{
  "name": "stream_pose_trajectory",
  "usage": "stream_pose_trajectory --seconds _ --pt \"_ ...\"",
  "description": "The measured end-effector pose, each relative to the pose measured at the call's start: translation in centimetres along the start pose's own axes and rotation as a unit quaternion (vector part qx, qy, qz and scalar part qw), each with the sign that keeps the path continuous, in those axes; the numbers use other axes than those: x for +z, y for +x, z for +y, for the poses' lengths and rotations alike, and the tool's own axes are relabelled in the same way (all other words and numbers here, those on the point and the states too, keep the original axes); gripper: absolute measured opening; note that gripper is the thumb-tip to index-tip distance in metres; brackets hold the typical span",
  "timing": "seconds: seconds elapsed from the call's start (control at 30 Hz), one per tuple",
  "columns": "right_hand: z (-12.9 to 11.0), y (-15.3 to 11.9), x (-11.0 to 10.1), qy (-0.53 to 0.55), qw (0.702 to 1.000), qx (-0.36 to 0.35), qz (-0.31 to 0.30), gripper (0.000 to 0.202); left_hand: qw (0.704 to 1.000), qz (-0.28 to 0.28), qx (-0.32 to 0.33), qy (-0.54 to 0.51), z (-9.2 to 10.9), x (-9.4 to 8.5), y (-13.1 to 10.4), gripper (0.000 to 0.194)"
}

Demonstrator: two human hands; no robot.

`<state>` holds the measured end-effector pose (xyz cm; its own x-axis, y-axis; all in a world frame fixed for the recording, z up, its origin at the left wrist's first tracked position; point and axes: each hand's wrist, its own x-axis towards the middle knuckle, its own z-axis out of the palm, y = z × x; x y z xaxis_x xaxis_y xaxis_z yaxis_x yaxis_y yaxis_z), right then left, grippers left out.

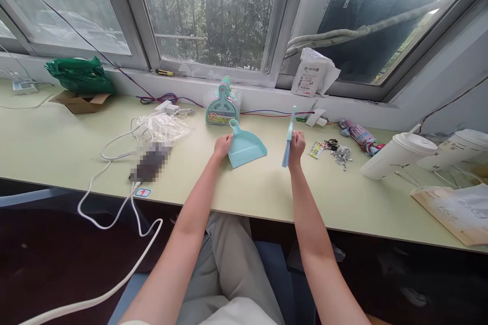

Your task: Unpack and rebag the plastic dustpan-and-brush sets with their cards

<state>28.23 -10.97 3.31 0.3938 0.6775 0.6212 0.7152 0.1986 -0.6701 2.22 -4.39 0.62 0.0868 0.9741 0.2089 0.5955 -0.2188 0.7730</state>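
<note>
My left hand [223, 146] is closed on the left edge of a light blue dustpan [247, 148], whose handle with a hole points toward the window. In my right hand [297, 148] is a small light blue hand brush [288, 144], held upright and edge-on with its bristles down. Dustpan and brush are apart, with tabletop between them. Behind the dustpan stands a stack of packaged dustpan-and-brush sets [223, 104] in clear plastic. To the right of my right hand lie a small yellow-green card [317, 149] and a pile of keychains [340, 153].
White cables [114, 155], a plastic bag [163, 127] and a blurred dark device [150, 162] lie on the left. Farther left is a cardboard box [82, 103] under a green bag [80, 73]. White cups [398, 155], a folded umbrella [360, 136] and a paper bag [453, 210] are on the right.
</note>
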Motion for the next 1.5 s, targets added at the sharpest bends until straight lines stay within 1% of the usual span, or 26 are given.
stream_pose_trajectory --seconds 0.07,0.13,0.2,0.27,0.33,0.4,0.53,0.6,0.67,0.73,0.77,0.83,0.9,0.97,1.0,1.07,1.13,1.2,1.27,1.37,1.43,1.5 --pt "1.4 0.1 -1.3 -0.102 0.995 0.008 -0.004 0.040 0.998 -0.018 -0.016 0.056 -0.5 -0.8 0.0 0.037" --pt "2.5 -0.4 -1.6 -0.203 0.978 0.014 -0.047 0.037 0.993 -0.035 -0.030 0.106 -0.8 -1.2 -0.1 0.036" --pt "3.1 -1.1 -1.2 -0.278 0.955 0.023 -0.100 0.036 0.990 -0.030 -0.033 0.131 -0.9 -1.3 -0.2 0.035" --pt "3.3 -1.6 -0.4 -0.325 0.935 0.035 -0.135 0.033 0.992 -0.008 -0.036 0.124 -1.0 -1.3 -0.2 0.035" --pt "3.3 -1.9 0.3 -0.342 0.927 0.044 -0.151 0.030 0.994 0.006 -0.042 0.103 -1.1 -1.2 -0.1 0.035" --pt "3.1 -1.9 0.6 -0.342 0.924 0.050 -0.161 0.030 0.995 0.010 -0.046 0.093 -1.1 -1.2 -0.1 0.033" --pt "2.7 -2.0 0.6 -0.345 0.916 0.071 -0.191 0.029 0.991 0.013 -0.059 0.121 -0.9 -1.3 -0.2 0.026" --pt "2.6 -1.9 0.5 -0.343 0.918 0.083 -0.183 0.026 0.988 0.014 -0.055 0.143 -0.8 -1.2 -0.3 0.025" --pt "2.3 -1.7 0.4 -0.322 0.930 0.095 -0.152 0.026 0.985 0.016 -0.041 0.165 -0.6 -1.0 -0.4 0.025" --pt "1.7 -1.6 0.6 -0.277 0.948 0.097 -0.126 0.027 0.984 0.014 -0.011 0.179 -0.1 -0.4 -0.8 0.025" --pt "1.2 -1.7 0.8 -0.254 0.955 0.090 -0.123 0.027 0.984 0.005 0.013 0.178 0.3 0.0 -1.1 0.024" --pt "0.1 -2.1 1.5 -0.224 0.962 0.052 -0.144 0.024 0.984 -0.041 0.085 0.151 1.2 1.2 -1.8 0.023" --pt "-1.1 -2.9 2.4 -0.223 0.958 -0.006 -0.183 0.020 0.976 -0.102 0.157 0.113 2.4 2.5 -2.6 0.025" --pt "-1.9 -3.6 3.1 -0.236 0.947 -0.060 -0.209 0.017 0.962 -0.139 0.210 0.102 3.4 3.4 -3.3 0.027" --pt "-2.2 -3.8 3.3 -0.242 0.942 -0.079 -0.218 0.016 0.956 -0.148 0.229 0.107 3.8 3.5 -3.6 0.028" --pt "-2.3 -3.9 3.4 -0.244 0.937 -0.092 -0.231 0.015 0.947 -0.145 0.254 0.132 4.3 3.1 -3.8 0.024" --pt "-2.2 -3.7 3.1 -0.229 0.938 -0.083 -0.245 0.015 0.939 -0.113 0.278 0.168 4.5 2.3 -3.8 0.017" --pt "-1.9 -3.5 2.8 -0.210 0.942 -0.064 -0.254 0.015 0.922 -0.077 0.319 0.205 4.4 1.5 -3.6 0.025" --pt "-1.8 -3.4 2.8 -0.194 0.945 -0.051 -0.259 0.014 0.897 -0.066 0.364 0.243 4.1 1.2 -3.3 0.029" --pt "-1.7 -3.4 3.1 -0.173 0.948 -0.047 -0.264 0.014 0.869 -0.087 0.392 0.289 3.5 1.8 -2.9 0.025" --pt "-1.6 -3.3 3.4 -0.165 0.946 -0.049 -0.274 0.014 0.864 -0.104 0.391 0.300 3.2 2.4 -2.6 0.029" --pt "-1.5 -3.2 3.6 -0.167 0.941 -0.047 -0.290 0.015 0.868 -0.122 0.376 0.299 3.1 2.9 -2.5 0.030"
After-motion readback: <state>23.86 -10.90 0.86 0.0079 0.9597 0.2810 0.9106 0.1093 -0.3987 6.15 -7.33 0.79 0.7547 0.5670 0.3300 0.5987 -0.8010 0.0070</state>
